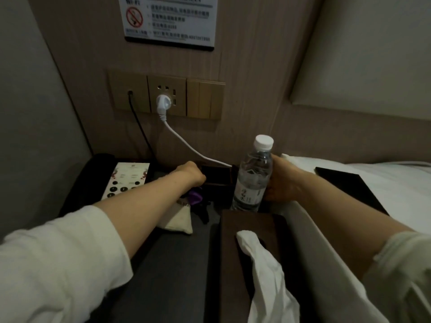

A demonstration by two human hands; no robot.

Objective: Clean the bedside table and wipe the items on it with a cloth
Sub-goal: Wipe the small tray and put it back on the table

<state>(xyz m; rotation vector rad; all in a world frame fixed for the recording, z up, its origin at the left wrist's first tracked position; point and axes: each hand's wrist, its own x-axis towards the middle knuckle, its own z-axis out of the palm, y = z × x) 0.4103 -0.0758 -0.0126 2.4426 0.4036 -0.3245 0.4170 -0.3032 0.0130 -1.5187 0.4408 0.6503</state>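
- Beside the bed, her right hand (283, 180) has its fingers wrapped round the water bottle (253, 176), which stands at the bedside table's (168, 276) right edge.
- Left hand (190, 174) sits fisted over a purple cloth (194, 197); whether it grips the cloth I cannot tell.
- Wiping looks barely begun: telephone (116, 180), sachet (178, 220) and tissue box (235, 231) are still in place.

This is a hotel guest room, seen at the bedside. Above the dark-topped bedside table (163, 276), the tan wood-grain wall panel carries a white printed notice (169, 19) with a Wi-Fi heading and a red no-smoking sign, and lower down a row of gold-coloured socket and switch plates (166, 96) with a white plug in it. At the table's back left sits a black desk telephone (112, 180) with a printed service card, while just right of the table lies white bed linen (384, 183) under a pale padded headboard (373, 61).
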